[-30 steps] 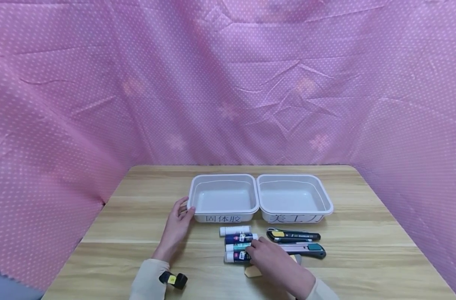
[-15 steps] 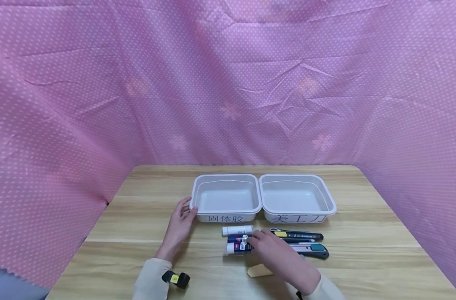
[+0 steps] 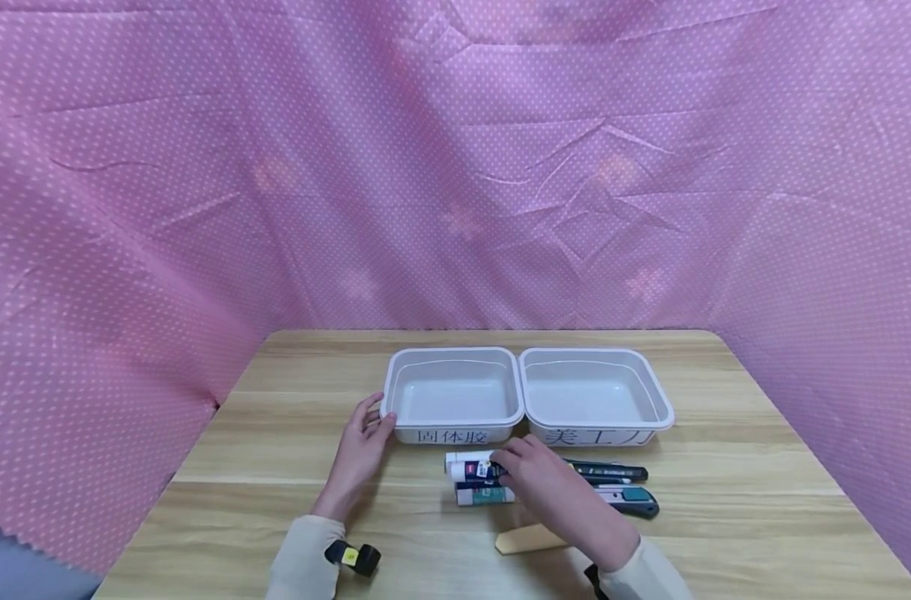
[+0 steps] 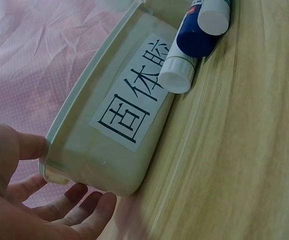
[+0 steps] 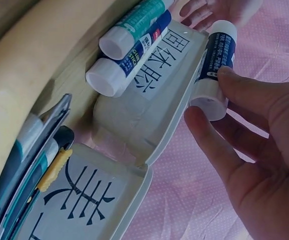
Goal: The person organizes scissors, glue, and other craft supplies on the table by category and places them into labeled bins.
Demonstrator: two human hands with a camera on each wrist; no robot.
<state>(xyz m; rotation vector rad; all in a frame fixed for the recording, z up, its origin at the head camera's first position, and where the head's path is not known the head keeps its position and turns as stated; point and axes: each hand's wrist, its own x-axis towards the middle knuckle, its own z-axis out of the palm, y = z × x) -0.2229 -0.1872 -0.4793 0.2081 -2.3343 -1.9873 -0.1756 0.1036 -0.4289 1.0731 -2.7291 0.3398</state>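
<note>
My right hand (image 3: 541, 479) pinches a navy glue stick with white ends (image 5: 219, 60) between thumb and fingers. In the head view it overlaps the row of other glue sticks; the right wrist view shows it apart from them. Among these are a white one (image 3: 458, 457), a green one (image 3: 485, 496) and another navy one (image 5: 134, 55), partly hidden. My left hand (image 3: 359, 450) holds the front left corner of the left white plastic box (image 4: 84, 145), thumb at the rim and fingers against the end wall. A label with black characters (image 4: 134, 92) marks its front.
A second labelled white box (image 3: 598, 422) stands against the first on its right. Utility knives (image 3: 631, 500) lie in front of it, partly behind my right hand. A beige-handled tool (image 3: 526, 540) lies nearest on the wooden table (image 3: 297, 367). Pink dotted cloth (image 3: 455, 167) hangs behind.
My right hand has lifted the nearest navy glue stick from the row and moved it forward, over the other sticks. The left hand has stayed at the box corner.
</note>
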